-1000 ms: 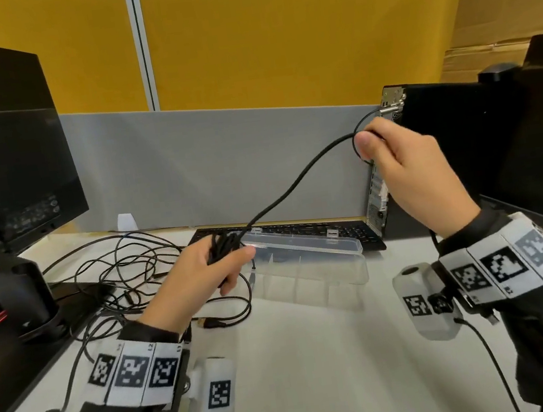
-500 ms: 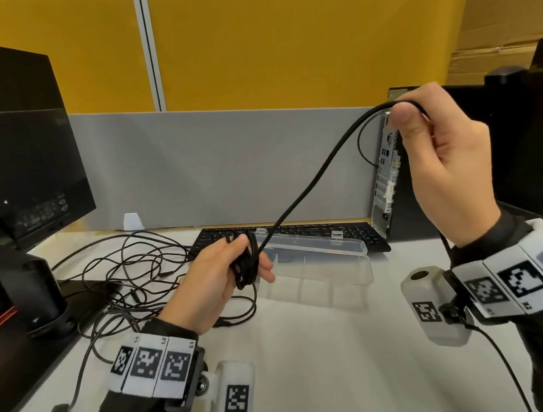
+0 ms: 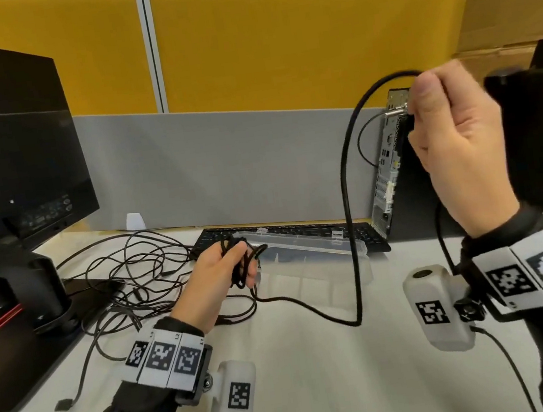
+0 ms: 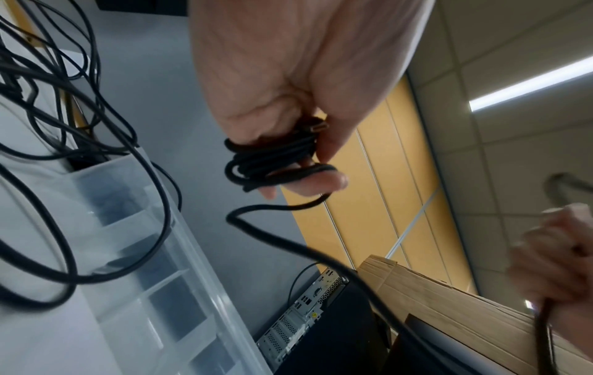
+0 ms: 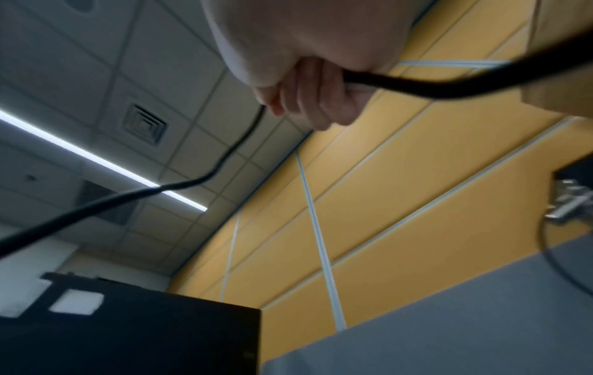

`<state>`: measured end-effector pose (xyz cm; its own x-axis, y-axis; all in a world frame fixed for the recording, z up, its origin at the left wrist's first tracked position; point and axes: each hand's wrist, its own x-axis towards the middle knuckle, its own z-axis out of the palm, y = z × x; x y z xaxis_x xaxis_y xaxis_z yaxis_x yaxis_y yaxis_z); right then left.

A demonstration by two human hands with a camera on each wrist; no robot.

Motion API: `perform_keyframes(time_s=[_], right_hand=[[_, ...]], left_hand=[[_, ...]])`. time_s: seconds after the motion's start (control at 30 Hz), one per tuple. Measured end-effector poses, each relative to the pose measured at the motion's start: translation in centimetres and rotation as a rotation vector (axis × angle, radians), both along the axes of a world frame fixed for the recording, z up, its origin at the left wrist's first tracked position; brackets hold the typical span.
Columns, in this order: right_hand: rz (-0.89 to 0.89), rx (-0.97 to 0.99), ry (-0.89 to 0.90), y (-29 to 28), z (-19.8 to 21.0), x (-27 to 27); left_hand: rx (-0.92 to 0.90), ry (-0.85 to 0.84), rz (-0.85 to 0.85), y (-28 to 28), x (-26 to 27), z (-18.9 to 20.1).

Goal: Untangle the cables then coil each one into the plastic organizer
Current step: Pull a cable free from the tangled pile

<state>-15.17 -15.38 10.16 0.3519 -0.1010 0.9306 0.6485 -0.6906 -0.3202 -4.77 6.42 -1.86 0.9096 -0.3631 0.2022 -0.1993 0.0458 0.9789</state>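
Cable (image 3: 348,195) slack btwn hands, mid-air

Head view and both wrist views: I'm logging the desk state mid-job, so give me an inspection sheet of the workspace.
Surface: white desk, bare in front.
Job's things: black cable, partly coiled round the left hand's fingers, slack drooping to the desk and rising to the right hand; clear plastic organizer, lid open, no cable seen in its compartments.
Clutter: tangle of thin black cables left of the organizer.
Grippers: left hand holds the coil; right hand grips the cable, raised.
Cables: a thin lead plugged into the computer tower.
Surroundings: monitor at left, keyboard behind the organizer, yellow and grey partition, cardboard at right.
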Motion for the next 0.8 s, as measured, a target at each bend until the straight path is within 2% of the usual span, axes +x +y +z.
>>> perform_keyframes(time_s=[0.03,0.07,0.13,0.17,0.2,0.23,0.37,0.47,0.53,0.6,0.73,0.8], right_hand=[[-0.135,-0.057,0.081,-1.0,-0.4,0.5],[-0.277,-0.155,0.245,-2.0,-1.0,1.0],[-0.467,-0.397,0.743,-3.2,-2.6,1.4],[-0.483,-0.486,0.957,-3.5,-3.3,1.4],[-0.45,-0.534,1.091,-3.4,-3.9,1.3],[-0.391,-0.542,1.139,-3.1,-4.5,1.3],[-0.174,-0.483,0.995,0.7,-6.7,2.3],[0.011,-0.456,1.007,4.6,-7.8,3.7],[0.168,-0.33,0.956,5.8,-8.1,5.0],[0.252,-0.195,0.893,6.1,-8.1,5.8],[0.35,-0.035,0.986,5.7,-8.2,6.0],[0.453,0.044,0.978,5.7,-8.4,5.7]], left_hand=[[-0.014,-0.008,-0.001,0.0,0.0,0.0],[-0.035,-0.011,0.0,0.1,0.1,0.1],[-0.1,-0.009,0.004,0.3,0.2,0.2],[-0.14,-0.003,0.005,0.3,0.3,0.3],[-0.187,0.01,0.005,0.3,0.3,0.5],[-0.242,0.028,0.003,0.3,0.2,0.7],[-0.413,0.088,-0.071,0.0,-0.7,1.4],[-0.446,0.094,-0.163,-0.3,-1.6,1.5],[-0.455,0.099,-0.219,-0.5,-2.0,1.7],[-0.462,0.115,-0.257,-0.6,-2.4,1.8],[-0.458,0.145,-0.308,-0.7,-2.8,2.0],[-0.472,0.162,-0.331,-0.5,-2.7,2.2]])
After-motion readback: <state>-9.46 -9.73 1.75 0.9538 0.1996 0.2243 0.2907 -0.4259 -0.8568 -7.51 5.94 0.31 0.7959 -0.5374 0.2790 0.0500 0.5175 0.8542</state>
